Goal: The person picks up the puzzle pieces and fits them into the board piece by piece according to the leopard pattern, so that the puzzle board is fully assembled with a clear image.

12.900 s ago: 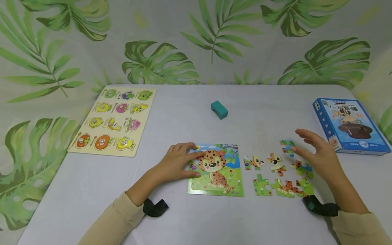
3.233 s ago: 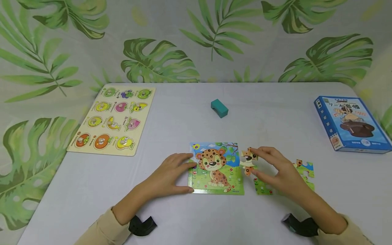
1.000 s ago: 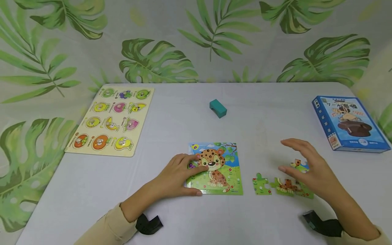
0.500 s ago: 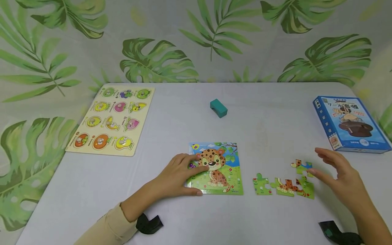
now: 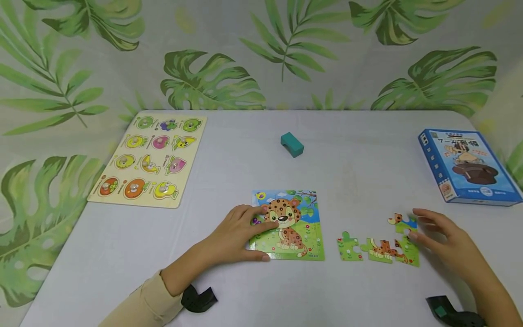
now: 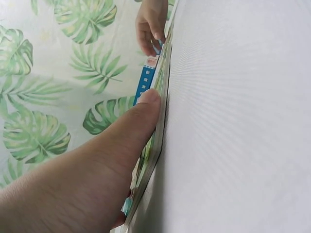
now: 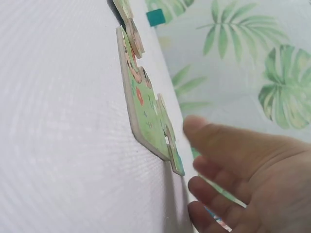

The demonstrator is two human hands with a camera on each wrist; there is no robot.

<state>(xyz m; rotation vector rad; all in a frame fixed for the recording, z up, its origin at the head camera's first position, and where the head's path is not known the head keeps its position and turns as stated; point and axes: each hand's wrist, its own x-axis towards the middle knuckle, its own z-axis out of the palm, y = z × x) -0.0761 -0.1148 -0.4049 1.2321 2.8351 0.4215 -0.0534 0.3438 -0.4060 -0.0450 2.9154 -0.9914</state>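
Observation:
A square leopard puzzle board (image 5: 302, 247) lies mid-table. My left hand (image 5: 234, 234) rests on its left side, fingers spread over the picture and thumb near the front edge; the left wrist view shows the thumb (image 6: 146, 104) on top of the board. Right of the board lie loose jigsaw pieces: a green corner piece (image 5: 348, 250), a leopard body piece (image 5: 379, 250), a tail piece (image 5: 410, 252), and a blue-green edge piece (image 5: 402, 222). My right hand (image 5: 453, 243) is at the edge piece's right side, thumb and fingers apart; contact is unclear in the right wrist view.
A fruit knob puzzle board (image 5: 184, 177) lies at the far left. A teal block (image 5: 292, 144) sits toward the back middle. At the right stands a blue game box (image 5: 474, 168). A leaf-patterned cloth (image 5: 302, 54) hangs behind the white table.
Several loose pieces from the earliest frame are gone from the right side, including the face piece my right hand held beside the board. That hand has moved right, then toward the edge piece.

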